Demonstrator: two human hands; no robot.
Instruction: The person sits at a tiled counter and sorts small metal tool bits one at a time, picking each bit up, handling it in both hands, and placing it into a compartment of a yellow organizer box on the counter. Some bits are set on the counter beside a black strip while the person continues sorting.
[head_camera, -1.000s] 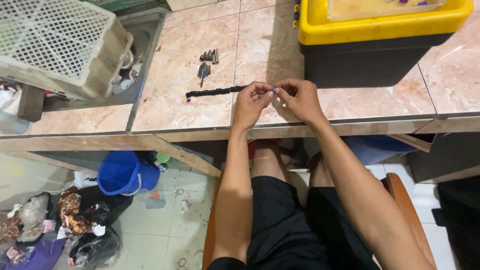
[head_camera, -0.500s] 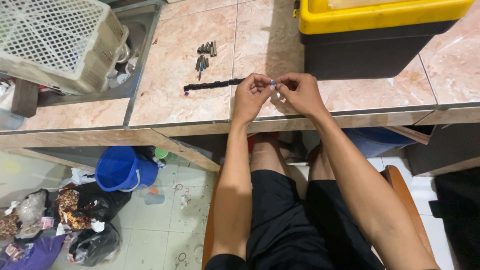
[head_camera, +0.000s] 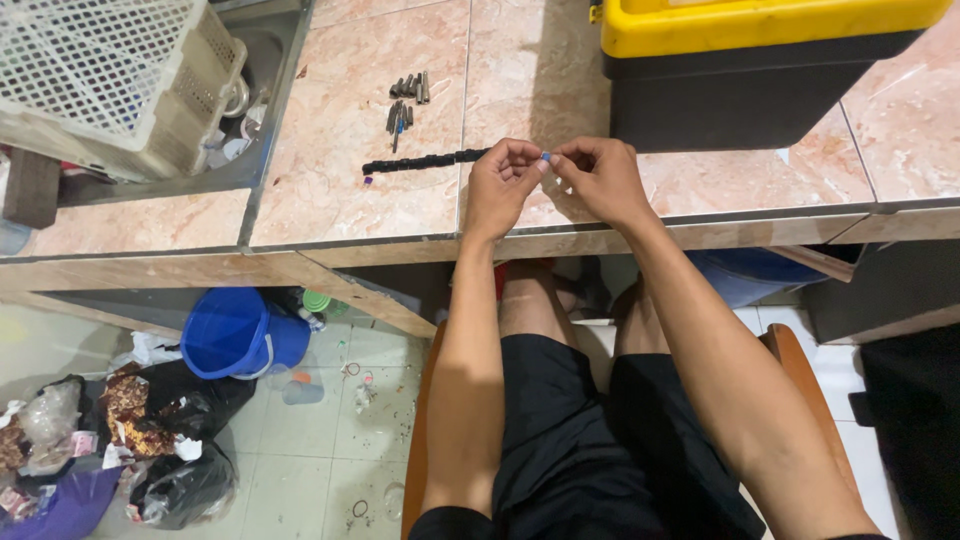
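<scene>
no labels, signs or screens show. the only packaging is on the floor at lower left: crumpled black plastic bags (head_camera: 190, 480) beside a purple bag (head_camera: 50, 505) and clear wrappers (head_camera: 45, 420).

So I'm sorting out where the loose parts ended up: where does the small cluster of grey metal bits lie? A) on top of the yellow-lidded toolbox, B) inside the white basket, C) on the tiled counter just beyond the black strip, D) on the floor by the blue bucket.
C: the metal bits lie on the tiled counter, just beyond the black strip, left of both hands.
</scene>
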